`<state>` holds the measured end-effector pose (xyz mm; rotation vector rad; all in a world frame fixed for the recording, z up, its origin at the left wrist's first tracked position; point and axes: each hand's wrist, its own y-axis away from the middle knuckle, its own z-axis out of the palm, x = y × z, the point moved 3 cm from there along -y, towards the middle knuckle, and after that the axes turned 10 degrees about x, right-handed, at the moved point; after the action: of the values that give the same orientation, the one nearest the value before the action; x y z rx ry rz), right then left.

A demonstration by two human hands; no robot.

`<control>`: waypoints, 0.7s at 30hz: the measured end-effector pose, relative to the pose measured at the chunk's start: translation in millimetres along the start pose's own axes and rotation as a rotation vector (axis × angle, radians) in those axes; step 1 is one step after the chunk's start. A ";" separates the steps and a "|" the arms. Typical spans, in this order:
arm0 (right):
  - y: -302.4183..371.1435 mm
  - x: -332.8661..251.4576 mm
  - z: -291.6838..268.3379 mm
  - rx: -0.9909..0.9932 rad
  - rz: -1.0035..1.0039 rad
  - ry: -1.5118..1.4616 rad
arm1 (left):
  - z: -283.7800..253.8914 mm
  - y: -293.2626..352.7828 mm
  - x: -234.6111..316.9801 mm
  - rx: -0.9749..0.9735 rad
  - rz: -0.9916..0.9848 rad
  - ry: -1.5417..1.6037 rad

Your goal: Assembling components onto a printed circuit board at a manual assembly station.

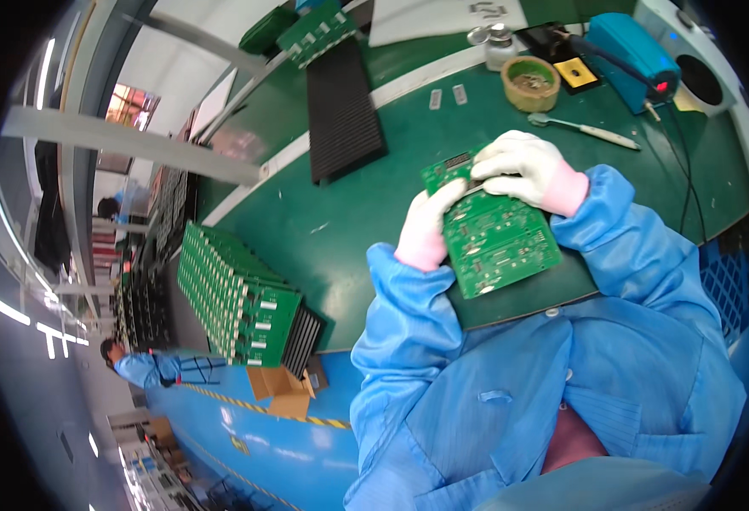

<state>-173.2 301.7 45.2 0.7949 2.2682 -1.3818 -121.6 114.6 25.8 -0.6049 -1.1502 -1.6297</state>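
Observation:
A green printed circuit board [502, 247] lies at the near edge of the green bench in front of me, turned at a slant. My left hand [428, 223], in a white glove, grips its left edge with the fingers reaching onto the top face. Over the upper part of the board, my gloved right hand [529, 173] has its fingers bent and pressed together. A small pale piece shows between the two hands, but the fingers cover most of it. Beyond the hands, two small grey rectangular parts, a left one [435, 100] and a right one [460, 94], lie on the bench.
Left stands a rack of many upright green boards [238, 298]. A black ribbed rack [345, 115] holds another board [317, 34] farther back. At the far right are a round tub [531, 83], a white-handled brush [591, 132], a glass bottle [500, 49] and a blue soldering station [626, 60] with cables.

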 end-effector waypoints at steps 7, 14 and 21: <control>-0.7 4.7 12.9 -0.132 -0.096 0.184 | -1.5 -5.1 -3.6 0.009 0.085 0.016; -2.5 2.9 16.7 -0.129 -0.089 0.196 | -10.7 -12.1 -11.6 0.028 -0.076 0.090; -2.2 3.1 15.4 -0.169 -0.059 0.190 | -12.4 -14.1 -14.6 0.043 -0.095 0.103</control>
<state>-176.7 288.0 37.9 0.8404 2.5330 -1.1618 -127.5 110.5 3.2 -0.4395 -1.1502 -1.6918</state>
